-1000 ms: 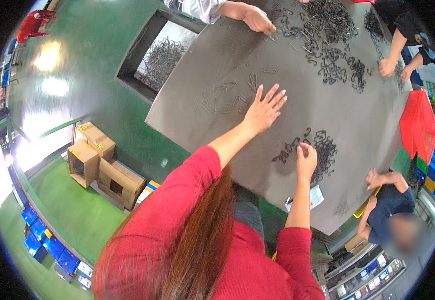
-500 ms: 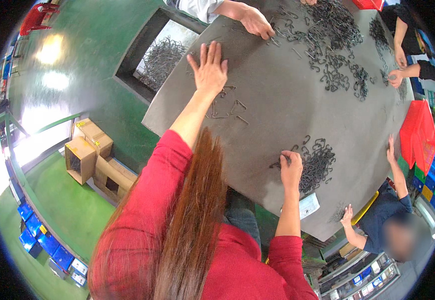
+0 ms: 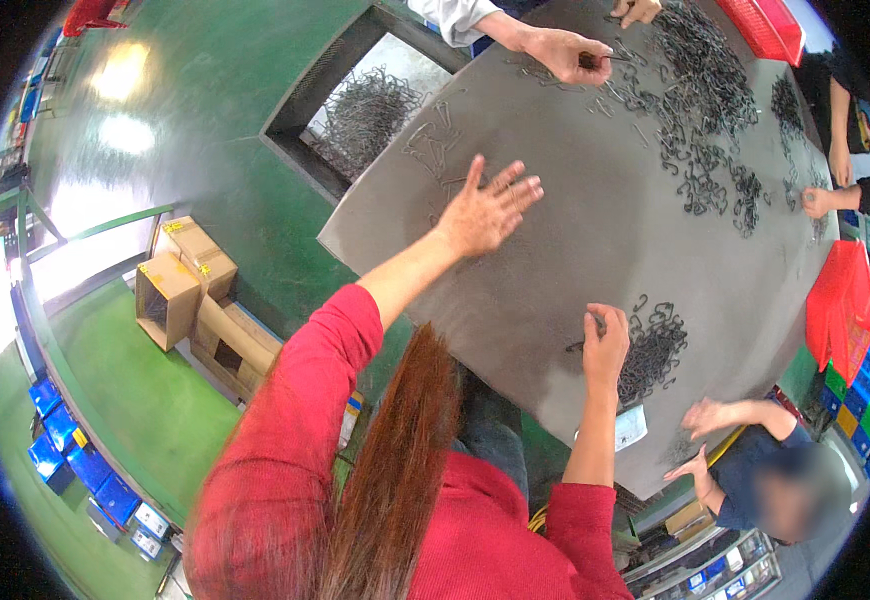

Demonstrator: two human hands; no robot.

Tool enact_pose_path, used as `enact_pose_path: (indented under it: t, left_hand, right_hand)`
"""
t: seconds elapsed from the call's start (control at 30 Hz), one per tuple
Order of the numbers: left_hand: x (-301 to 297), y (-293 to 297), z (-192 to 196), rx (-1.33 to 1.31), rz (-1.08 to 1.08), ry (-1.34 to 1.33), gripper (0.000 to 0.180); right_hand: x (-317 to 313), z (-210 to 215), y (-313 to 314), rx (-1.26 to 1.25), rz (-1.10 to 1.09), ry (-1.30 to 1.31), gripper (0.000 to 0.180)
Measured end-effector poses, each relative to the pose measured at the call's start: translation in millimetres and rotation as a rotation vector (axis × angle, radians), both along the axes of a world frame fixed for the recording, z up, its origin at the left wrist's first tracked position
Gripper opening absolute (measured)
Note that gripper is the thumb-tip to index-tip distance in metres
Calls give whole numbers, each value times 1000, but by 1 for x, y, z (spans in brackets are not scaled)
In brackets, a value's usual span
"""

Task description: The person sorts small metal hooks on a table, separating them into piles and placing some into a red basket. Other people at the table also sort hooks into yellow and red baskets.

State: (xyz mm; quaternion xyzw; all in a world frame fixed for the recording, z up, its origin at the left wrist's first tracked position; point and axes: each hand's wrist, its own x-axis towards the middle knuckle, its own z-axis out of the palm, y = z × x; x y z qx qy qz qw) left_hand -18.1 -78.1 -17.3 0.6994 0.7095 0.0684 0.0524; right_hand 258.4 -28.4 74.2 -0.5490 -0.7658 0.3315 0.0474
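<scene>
My left hand (image 3: pixel 490 212) is open, its fingers spread above the grey tabletop (image 3: pixel 545 260), and holds nothing. Several thin metal hooks (image 3: pixel 433 155) lie beyond it near the table's left edge, some partly covered by the hand. My right hand (image 3: pixel 605 350) is closed at the left side of a small heap of dark S-shaped metal hooks (image 3: pixel 655 352). A dark hook (image 3: pixel 575 347) pokes out from its pinched fingers. Beside that wrist lies a white paper slip (image 3: pixel 630 428).
Past the left edge stands a dark-framed bin (image 3: pixel 300 115) of hooks. A large hook pile (image 3: pixel 705 70) covers the far side, where co-workers' hands (image 3: pixel 565 55) work. Another person (image 3: pixel 755 480) is at the right. Red baskets (image 3: pixel 840 310) and cardboard boxes (image 3: pixel 170 300) stand around the table.
My left hand has swung rightward and nearer, away from the table's left edge. Loose hooks that lay nearer me are now by that edge. My right hand stays at the small heap.
</scene>
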Motion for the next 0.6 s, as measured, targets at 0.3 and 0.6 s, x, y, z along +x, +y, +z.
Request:
enact_pose_path:
  t: [0.3,0.6]
  left_hand:
    - [-144,5,-6,74,306,100,49]
    - [-80,-53,19,-12,1,-80,59]
  right_hand:
    - [-27,5,-25,-94,-19,-64,14]
    - [-44,10,-31,22,36,7,14]
